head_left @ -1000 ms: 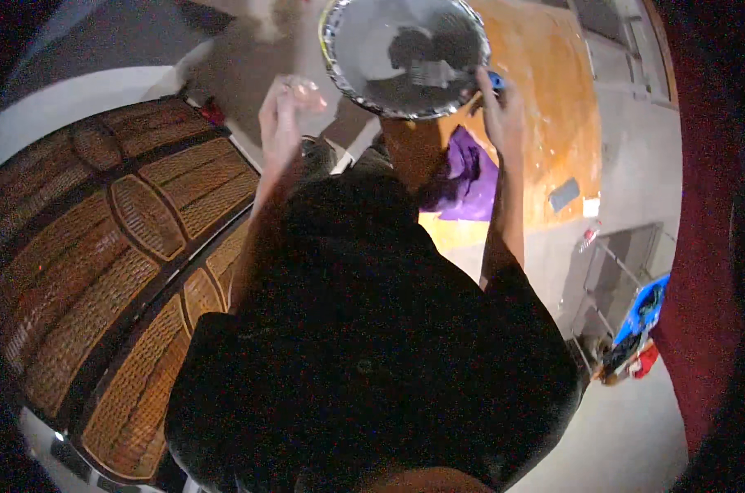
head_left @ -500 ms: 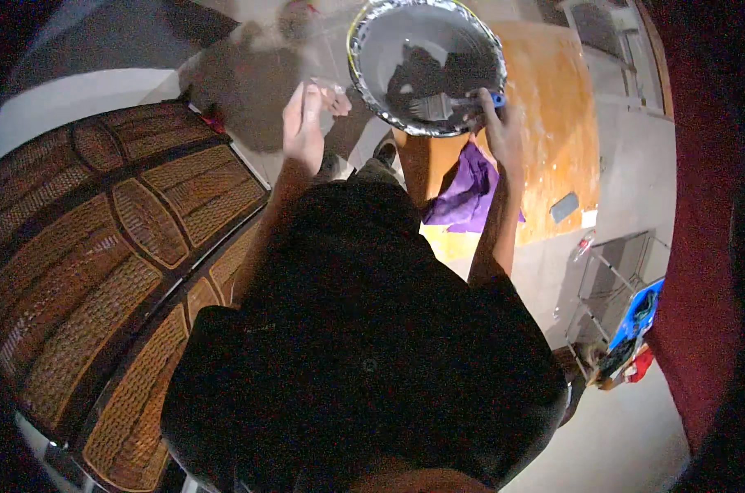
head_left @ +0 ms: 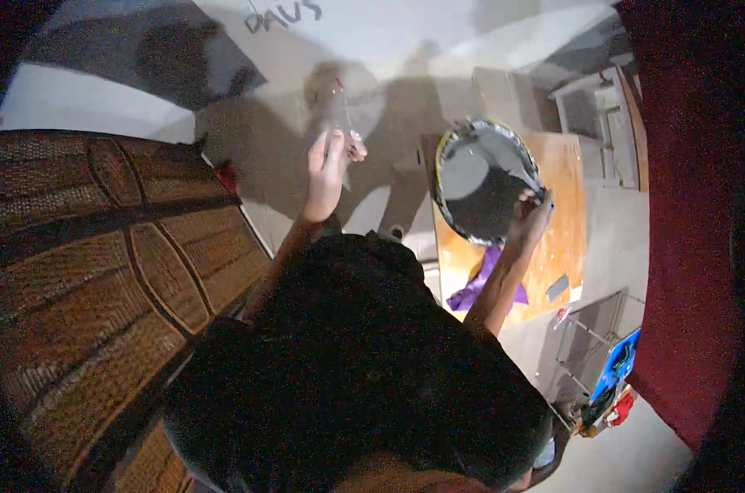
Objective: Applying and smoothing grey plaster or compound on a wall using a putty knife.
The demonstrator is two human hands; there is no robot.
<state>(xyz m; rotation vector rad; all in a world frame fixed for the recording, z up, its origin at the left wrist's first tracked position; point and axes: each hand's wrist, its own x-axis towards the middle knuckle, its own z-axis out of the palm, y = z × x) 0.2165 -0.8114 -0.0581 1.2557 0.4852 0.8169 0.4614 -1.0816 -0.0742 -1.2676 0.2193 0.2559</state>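
My right hand (head_left: 533, 215) is closed around the handle of a paintbrush (head_left: 516, 168), a little blue showing at its end. The brush reaches over a round bucket (head_left: 441, 191) of dark grey liquid, its bristle end blurred by motion. Pale paint smears the bucket's rim, which shows some yellow. My left hand (head_left: 330, 168) is raised to the left of the bucket, fingers curled around something pale and partly see-through that I cannot make out. Just below the bucket, a purple cloth (head_left: 481, 287) lies rumpled on a wooden board (head_left: 565, 234).
A grey block (head_left: 558, 287) lies at the board's near right corner. Long woven-panel furniture (head_left: 167, 263) fills the left side. To the right are a metal rack (head_left: 582, 341), a blue item (head_left: 617, 366) and a dark red curtain (head_left: 685, 205). A pale wall rises ahead.
The view has tilted up and shows more wall. The brush has moved from low inside the bucket toward its far side. My left hand stays raised, still curled around the pale thing.
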